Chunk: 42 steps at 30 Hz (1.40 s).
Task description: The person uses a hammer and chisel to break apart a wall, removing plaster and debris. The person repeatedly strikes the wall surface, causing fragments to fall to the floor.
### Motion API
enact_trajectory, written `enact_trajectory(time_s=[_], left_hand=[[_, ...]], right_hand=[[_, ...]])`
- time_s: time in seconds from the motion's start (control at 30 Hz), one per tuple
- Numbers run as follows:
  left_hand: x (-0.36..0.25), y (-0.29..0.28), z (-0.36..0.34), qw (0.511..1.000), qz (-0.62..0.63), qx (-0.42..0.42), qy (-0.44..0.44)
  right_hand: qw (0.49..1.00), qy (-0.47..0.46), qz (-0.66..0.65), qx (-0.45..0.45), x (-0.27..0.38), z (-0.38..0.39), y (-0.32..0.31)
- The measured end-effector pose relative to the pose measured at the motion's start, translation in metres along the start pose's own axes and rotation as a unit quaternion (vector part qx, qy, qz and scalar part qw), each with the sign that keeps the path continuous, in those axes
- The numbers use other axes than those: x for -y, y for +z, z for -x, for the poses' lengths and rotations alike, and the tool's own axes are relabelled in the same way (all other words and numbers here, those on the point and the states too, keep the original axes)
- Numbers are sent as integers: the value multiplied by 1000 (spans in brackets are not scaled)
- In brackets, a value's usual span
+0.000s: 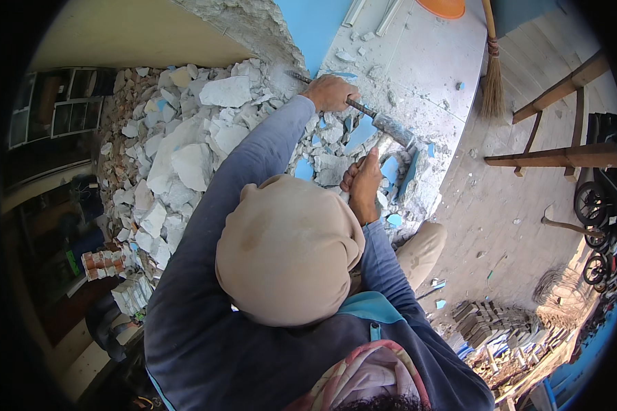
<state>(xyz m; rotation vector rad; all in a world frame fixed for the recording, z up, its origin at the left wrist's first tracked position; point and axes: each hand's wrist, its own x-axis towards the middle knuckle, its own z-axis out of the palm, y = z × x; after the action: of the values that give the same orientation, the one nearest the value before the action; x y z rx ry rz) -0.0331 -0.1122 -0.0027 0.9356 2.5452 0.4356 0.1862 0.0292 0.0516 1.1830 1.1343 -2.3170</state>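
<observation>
My left hand [330, 93] is wrapped round a dark ribbed steel chisel [360, 107]. Its far end points left at the broken lower edge of a wall [271, 31], where pale dust hangs. In my right hand [365, 183] is the short pale handle of a hammer [395, 130]. The hammer's head lies up against the near end of the chisel; I cannot tell whether they touch. Broken grey slabs and blue-painted chips [360, 135] lie under and around both hands.
A large heap of rubble [185, 164] fills the left side. On the right stand a straw broom [493, 79] and a wooden frame [555, 157]. An orange basin [443, 7] is at the far edge, and stacked pavers [490, 322] lie at the lower right.
</observation>
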Motion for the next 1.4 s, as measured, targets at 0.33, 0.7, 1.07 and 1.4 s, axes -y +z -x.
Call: enact_trajectory(time_s=[0.33, 0.7, 1.07, 1.4], left_hand=[[12, 12, -4, 995, 5, -81, 54], [14, 14, -5, 996, 8, -82, 43], [21, 12, 0, 997, 5, -80, 25], [-28, -11, 119, 992, -13, -122, 9]], right_hand=[[906, -258, -266, -204, 37, -6, -27], [967, -137, -178, -120, 26, -7, -37], [996, -54, -42, -57, 27, -10, -36], [988, -60, -98, -103, 48, -1, -88]])
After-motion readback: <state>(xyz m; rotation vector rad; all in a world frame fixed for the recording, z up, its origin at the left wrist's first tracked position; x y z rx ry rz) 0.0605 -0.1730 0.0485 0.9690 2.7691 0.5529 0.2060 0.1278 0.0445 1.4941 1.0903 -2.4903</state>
